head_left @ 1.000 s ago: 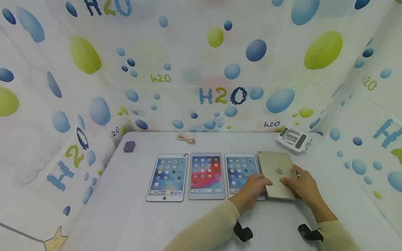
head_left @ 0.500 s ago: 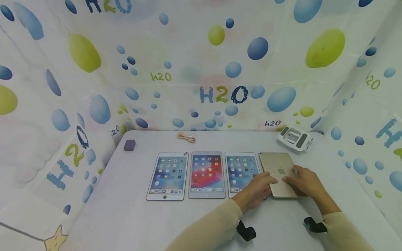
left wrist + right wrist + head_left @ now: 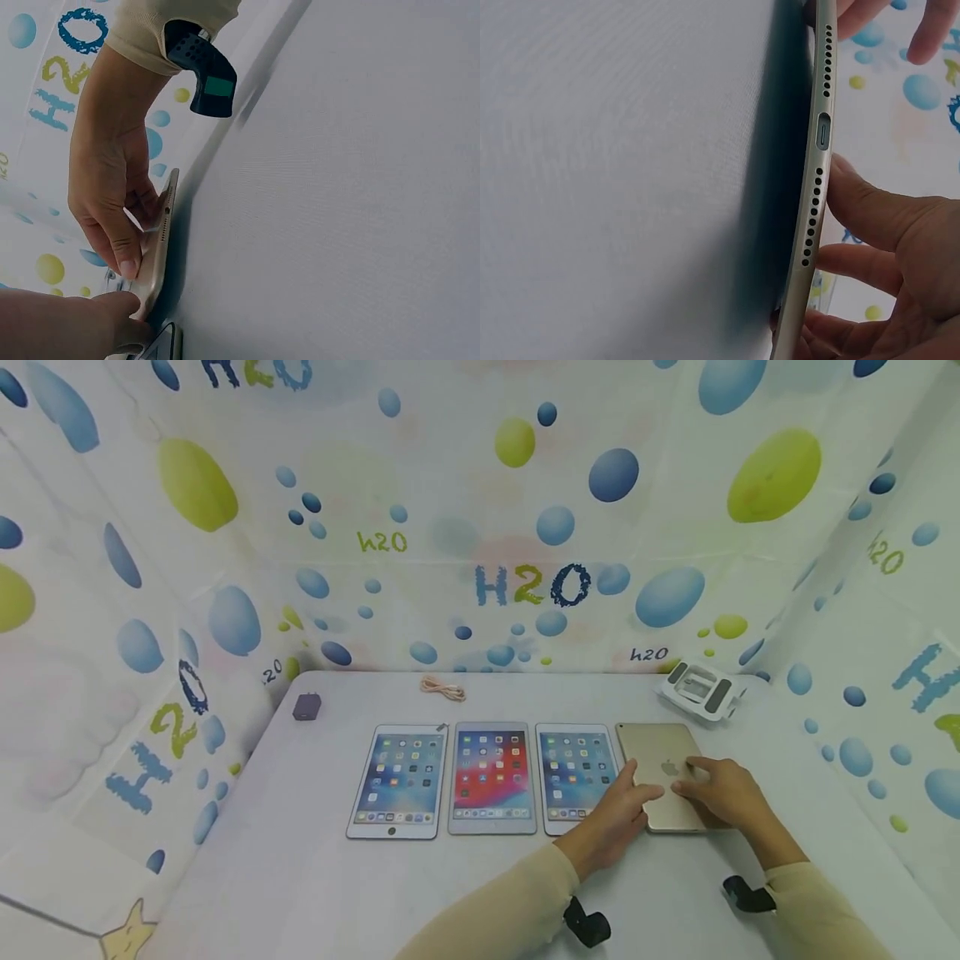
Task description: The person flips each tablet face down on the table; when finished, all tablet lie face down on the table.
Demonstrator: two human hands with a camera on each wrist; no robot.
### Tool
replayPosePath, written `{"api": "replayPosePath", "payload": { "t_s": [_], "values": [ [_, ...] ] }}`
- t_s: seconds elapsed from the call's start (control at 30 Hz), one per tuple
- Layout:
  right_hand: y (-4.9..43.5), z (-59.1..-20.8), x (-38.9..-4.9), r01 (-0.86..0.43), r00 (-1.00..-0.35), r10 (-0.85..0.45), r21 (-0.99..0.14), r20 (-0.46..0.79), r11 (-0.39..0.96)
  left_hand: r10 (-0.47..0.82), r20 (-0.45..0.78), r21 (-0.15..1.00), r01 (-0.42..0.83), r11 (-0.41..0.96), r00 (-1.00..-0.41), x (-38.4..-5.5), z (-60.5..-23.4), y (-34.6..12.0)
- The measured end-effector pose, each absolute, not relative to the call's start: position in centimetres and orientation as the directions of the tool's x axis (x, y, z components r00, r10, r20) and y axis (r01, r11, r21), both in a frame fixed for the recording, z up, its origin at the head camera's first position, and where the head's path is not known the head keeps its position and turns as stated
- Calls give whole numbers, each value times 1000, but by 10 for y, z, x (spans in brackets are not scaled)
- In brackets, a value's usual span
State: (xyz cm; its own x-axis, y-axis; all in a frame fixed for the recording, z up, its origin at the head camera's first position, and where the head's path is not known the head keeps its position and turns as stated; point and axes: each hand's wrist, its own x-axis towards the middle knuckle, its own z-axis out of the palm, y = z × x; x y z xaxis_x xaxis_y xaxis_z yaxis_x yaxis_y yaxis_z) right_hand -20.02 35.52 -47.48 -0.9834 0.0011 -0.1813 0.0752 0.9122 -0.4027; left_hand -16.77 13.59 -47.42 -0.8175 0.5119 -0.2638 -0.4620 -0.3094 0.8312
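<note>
A gold tablet [image 3: 660, 745] with an apple logo lies back side up at the right end of the row in the head view. My right hand [image 3: 726, 792] grips its right side, thumb on the back and fingers reaching under the edge. My left hand [image 3: 609, 822] holds the left edge near the lower corner, thumb on the back, index finger raised. In the right wrist view, the tablet's bottom edge [image 3: 815, 195] shows its port and speaker holes, tilted over a shadow on the table. Left of it lies a lit white tablet [image 3: 573, 764], partly hidden by my left hand.
Two more lit tablets, one with a red-blue screen [image 3: 491, 768] and one with a blue screen [image 3: 401, 777], continue the row leftward. Behind stand a dark charger block [image 3: 307, 707], a coiled cable [image 3: 442, 688] and a white frame with grey pads [image 3: 701, 692]. Patterned cloth walls surround the table.
The gold tablet has shifted slightly right of its neighbour and lies straighter. My left index finger has lifted off it, and my right fingers have moved a little along its edge.
</note>
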Motion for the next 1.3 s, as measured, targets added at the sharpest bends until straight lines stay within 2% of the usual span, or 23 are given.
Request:
{"api": "replayPosePath", "payload": {
  "t_s": [0.3, 0.53, 0.63, 0.77, 0.93, 1.03, 1.13, 1.2, 1.3],
  "values": [
    [356, -479, -201, 75, -987, 12, -395, -158, 916, 538, -244, 836, -456, -304, -807, -169, -478, 137],
    [357, -481, -200, 70, -987, 16, -333, -161, 940, 558, -235, 821, -470, -323, -795, -169, -481, 136],
    [357, -482, -200, 64, -987, 14, -319, -157, 946, 536, -243, 817, -468, -336, -808, -163, -477, 132],
    [357, -483, -200, 76, -986, 23, -316, -168, 946, 494, -268, 849, -445, -284, -827, -149, -468, 111],
    [356, -485, -194, 123, -981, 64, -330, -183, 936, 469, -280, 891, -408, -197, -838, -137, -470, 60],
    [351, -484, -190, 114, -989, 68, -393, -130, 913, 400, -295, 895, -398, -203, -868, -143, -470, 31],
    [340, -480, -188, 96, -995, 60, -524, -86, 846, 305, -312, 892, -388, -232, -900, -156, -468, 11],
    [328, -476, -185, 79, -996, 36, -644, -80, 761, 262, -321, 890, -385, -246, -910, -164, -466, 3],
    [307, -472, -177, 79, -992, -36, -823, -120, 563, 249, -323, 885, -385, -261, -913, -172, -467, 0]
  ]
}}
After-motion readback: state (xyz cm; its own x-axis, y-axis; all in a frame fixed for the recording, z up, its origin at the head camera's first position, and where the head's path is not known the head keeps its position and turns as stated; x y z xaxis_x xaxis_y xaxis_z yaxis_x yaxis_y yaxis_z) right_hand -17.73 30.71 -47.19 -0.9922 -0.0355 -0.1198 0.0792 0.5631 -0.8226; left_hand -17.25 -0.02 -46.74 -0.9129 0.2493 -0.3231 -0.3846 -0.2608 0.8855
